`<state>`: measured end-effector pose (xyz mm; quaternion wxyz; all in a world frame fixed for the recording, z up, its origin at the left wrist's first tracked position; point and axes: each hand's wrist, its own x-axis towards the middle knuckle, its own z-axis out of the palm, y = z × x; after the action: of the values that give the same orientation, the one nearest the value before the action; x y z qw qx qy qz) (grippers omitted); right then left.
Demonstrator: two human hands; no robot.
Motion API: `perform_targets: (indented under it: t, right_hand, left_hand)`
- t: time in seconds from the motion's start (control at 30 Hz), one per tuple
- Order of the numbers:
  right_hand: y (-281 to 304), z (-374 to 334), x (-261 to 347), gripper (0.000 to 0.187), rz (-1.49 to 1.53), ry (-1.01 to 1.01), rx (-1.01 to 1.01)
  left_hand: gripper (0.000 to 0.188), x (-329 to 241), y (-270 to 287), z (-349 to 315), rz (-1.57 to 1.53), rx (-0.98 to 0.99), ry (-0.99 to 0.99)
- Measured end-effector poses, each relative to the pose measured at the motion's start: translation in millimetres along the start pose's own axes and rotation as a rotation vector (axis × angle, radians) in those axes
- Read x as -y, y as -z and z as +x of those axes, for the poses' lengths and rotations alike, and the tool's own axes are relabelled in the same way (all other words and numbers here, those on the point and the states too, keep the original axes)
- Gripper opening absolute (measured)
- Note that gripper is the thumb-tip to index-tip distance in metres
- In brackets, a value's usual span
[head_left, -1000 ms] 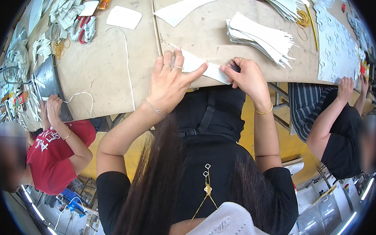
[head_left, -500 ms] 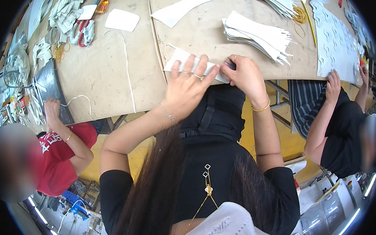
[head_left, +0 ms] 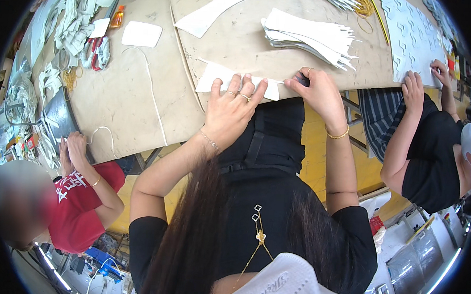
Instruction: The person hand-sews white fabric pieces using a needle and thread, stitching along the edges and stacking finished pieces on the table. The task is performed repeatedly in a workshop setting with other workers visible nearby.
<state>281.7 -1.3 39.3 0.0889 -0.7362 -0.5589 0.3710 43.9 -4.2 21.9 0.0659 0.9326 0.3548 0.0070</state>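
Note:
A white flat piece (head_left: 206,80) lies along the near edge of the table, with a thin white strip running along its far side. My left hand (head_left: 232,107) rests on it with fingers stretched out, pressing it down. Just right of the piece, my right hand (head_left: 317,92) is closed in a pinch around a small dark object (head_left: 303,79), whose kind is mostly hidden by the fingers. The right fingertips meet the end of the thin strip, which juts out from the piece; whether they grip it is hard to see.
Beyond my hands lies a stack of white pieces (head_left: 305,36) with stringy ends. Farther left are a single white piece (head_left: 213,10), a white square (head_left: 142,34), a loose cord (head_left: 151,84) and red-handled scissors (head_left: 97,53). Co-workers' hands are at the left (head_left: 75,149) and right (head_left: 413,91).
My right hand has drawn away to the right from my left hand, so the piece's right end and the strip now show between them. The whole view has shifted slightly.

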Motion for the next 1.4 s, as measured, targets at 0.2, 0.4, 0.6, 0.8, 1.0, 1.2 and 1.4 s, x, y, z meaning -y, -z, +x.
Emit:
perform_targets:
  t: [0.2, 0.4, 0.6, 0.8, 1.0, 1.2, 1.4]
  right_hand:
    - [-6, -3, -2, 0.034, -0.04, 0.047, -0.067]
    - [-8, -34, 2, 0.013, -0.034, 0.247, -0.2]
    - [-29, -75, 6, 0.035, -0.102, 0.315, -0.245]
    - [-40, -80, 5, 0.048, -0.131, 0.308, -0.236]
    - [-45, -81, 3, 0.051, -0.173, 0.302, -0.227]
    - [-54, -81, -3, 0.046, -0.271, 0.323, -0.244]
    - [-37, -72, 6, 0.043, -0.142, 0.344, -0.24]
  left_hand:
    - [0.065, 1, 4, 7, -0.011, 0.001, -0.026]
    - [0.059, -2, 13, 14, -0.082, -0.006, -0.026]
    - [0.056, 0, 15, 19, -0.03, -0.012, -0.058]
    - [0.054, 2, 17, 21, 0.036, -0.024, -0.085]
    - [0.042, 2, 14, 25, -0.051, -0.065, -0.072]
    - [0.022, -9, -9, 53, -0.31, -0.177, 0.084]
    - [0.027, 16, -5, 63, -0.439, -0.173, 0.043]
